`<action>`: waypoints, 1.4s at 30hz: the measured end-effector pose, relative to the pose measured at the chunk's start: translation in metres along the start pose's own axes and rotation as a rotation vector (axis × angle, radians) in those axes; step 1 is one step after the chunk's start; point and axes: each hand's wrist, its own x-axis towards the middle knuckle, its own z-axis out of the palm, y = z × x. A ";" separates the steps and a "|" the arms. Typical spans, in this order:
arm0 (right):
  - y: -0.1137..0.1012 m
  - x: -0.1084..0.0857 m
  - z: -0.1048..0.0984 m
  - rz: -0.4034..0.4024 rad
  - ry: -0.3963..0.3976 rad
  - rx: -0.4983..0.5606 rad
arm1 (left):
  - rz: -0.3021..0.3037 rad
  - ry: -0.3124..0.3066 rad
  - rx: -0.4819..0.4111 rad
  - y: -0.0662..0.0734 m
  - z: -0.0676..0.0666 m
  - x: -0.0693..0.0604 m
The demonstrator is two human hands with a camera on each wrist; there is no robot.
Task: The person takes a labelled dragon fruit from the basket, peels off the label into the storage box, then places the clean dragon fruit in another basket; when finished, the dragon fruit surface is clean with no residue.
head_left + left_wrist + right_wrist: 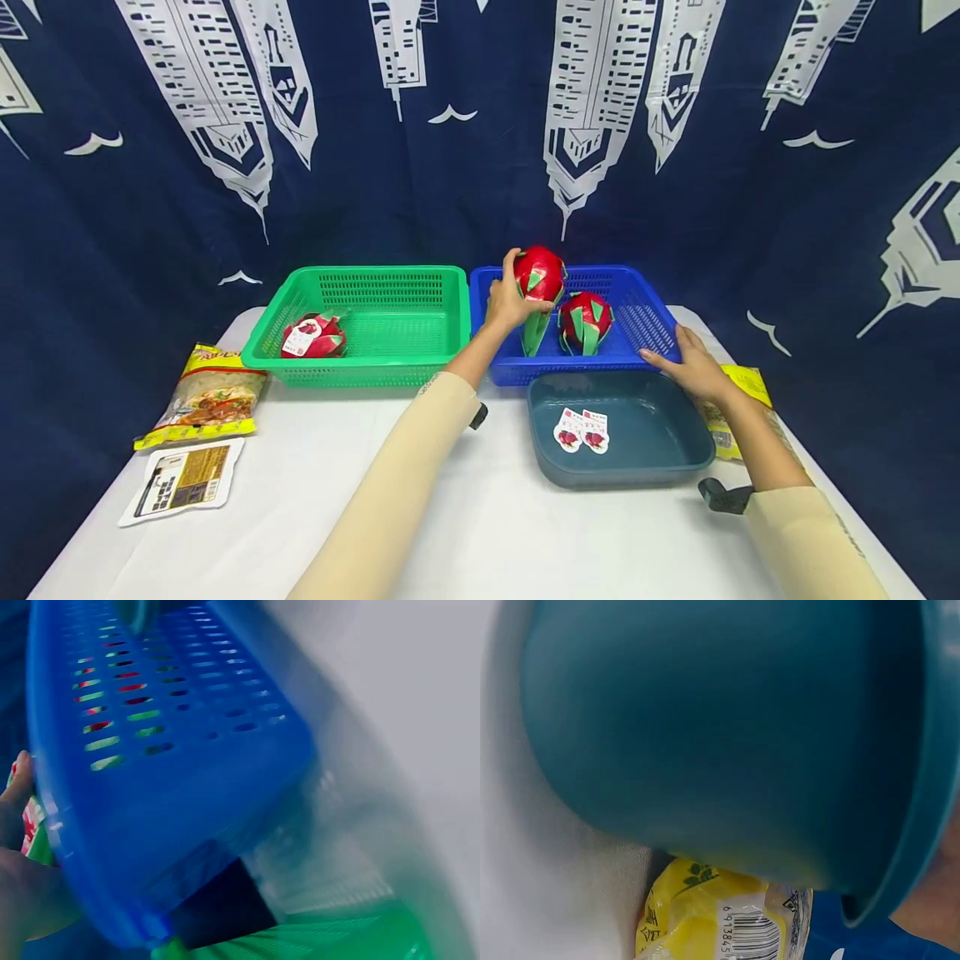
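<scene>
My left hand [510,298] grips a red dragon fruit [542,273] with green leaf scales, raised over the left part of the blue basket [506,372]. At the left edge of the left wrist view, part of that hand [22,847] shows against the fruit. Another dragon fruit [587,321] sits inside the blue basket. My right hand [697,367] holds the basket's front right corner, thumb over the rim. In front of that basket is a dark teal tray [652,429] with two dragon fruit labels [582,430] lying in it.
A green basket [375,372] stands to the left, containing a dragon fruit [322,343] with a white label. A yellow food bag [213,396] and a flat pouch [183,482] lie at the table's left. Another yellow package [705,907] lies beside the teal tray on the right.
</scene>
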 end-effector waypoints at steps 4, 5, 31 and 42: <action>0.001 0.001 0.003 0.017 0.002 0.005 | -0.103 -0.042 -0.003 -0.012 0.011 0.001; 0.001 0.001 0.003 0.026 0.002 0.003 | -0.124 -0.054 -0.001 -0.015 0.014 0.001; -0.002 -0.005 0.002 0.066 0.007 0.012 | -0.263 -0.415 0.065 -0.036 0.024 0.012; -0.033 -0.005 -0.006 0.037 -0.013 -0.308 | -0.013 -0.275 -0.127 -0.002 -0.087 -0.047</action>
